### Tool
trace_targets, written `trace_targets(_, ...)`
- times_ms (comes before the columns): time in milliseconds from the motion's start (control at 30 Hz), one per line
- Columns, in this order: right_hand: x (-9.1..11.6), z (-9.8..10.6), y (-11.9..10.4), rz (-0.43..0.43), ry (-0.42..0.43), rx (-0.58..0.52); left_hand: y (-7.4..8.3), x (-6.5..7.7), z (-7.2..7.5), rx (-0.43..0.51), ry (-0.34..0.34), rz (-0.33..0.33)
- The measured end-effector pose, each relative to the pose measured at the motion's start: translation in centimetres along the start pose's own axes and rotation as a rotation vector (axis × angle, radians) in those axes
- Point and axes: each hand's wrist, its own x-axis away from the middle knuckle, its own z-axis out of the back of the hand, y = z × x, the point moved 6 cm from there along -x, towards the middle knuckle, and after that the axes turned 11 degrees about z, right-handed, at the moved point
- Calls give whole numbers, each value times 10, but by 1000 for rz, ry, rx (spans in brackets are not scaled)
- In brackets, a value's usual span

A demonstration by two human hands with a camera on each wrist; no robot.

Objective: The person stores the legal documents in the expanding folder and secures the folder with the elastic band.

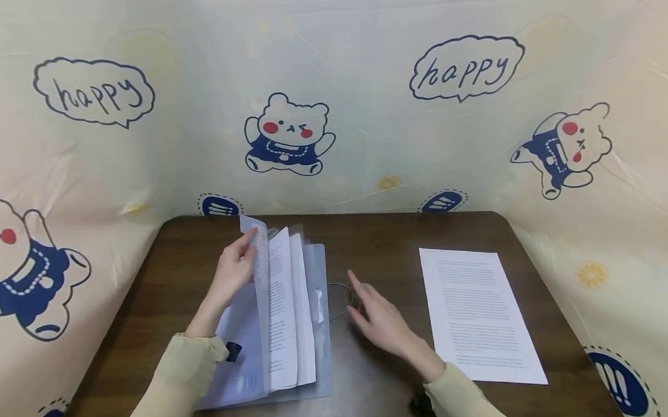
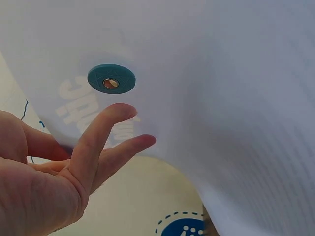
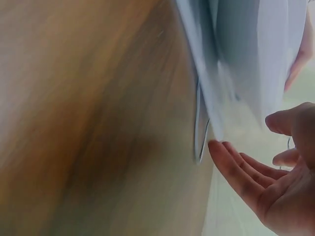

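A translucent bluish folder stands partly open on the table, with printed sheets and clear sleeves fanned inside. My left hand pinches its raised cover near the top left edge. In the left wrist view, a round teal button with a metal centre sits on the cover above the fingers of that hand. A thin cord loops out from the folder's right edge. Beside that loop is my right hand, fingers extended and holding nothing; in the right wrist view its fingertips are close to the folder's edge.
A single printed sheet lies flat at the right of the dark wooden table. Behind and at both sides hangs a pale curtain with bear drawings, close against the table's far edge.
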Motion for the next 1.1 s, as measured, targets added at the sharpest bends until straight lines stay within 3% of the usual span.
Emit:
trace_targets(167, 23, 14, 21, -36, 28, 147, -1, 0, 1, -12, -4, 0)
trace_targets(400, 53, 43, 59, -32, 139, 326, -1, 0, 2, -11, -7, 11)
trace_targets(533, 75, 62, 88, -167, 150, 368, -1, 0, 2, -12, -9, 11)
trace_targets(733, 108, 88, 133, -429, 60, 385, 1, 2, 2, -28, -13, 14)
trace_targets(900, 131, 101, 164, -533, 36, 365, 3, 3, 2, -36, -16, 15)
trace_targets(1100, 154, 110, 180, -671, -12, 341, 2, 2, 3, -30, -16, 19)
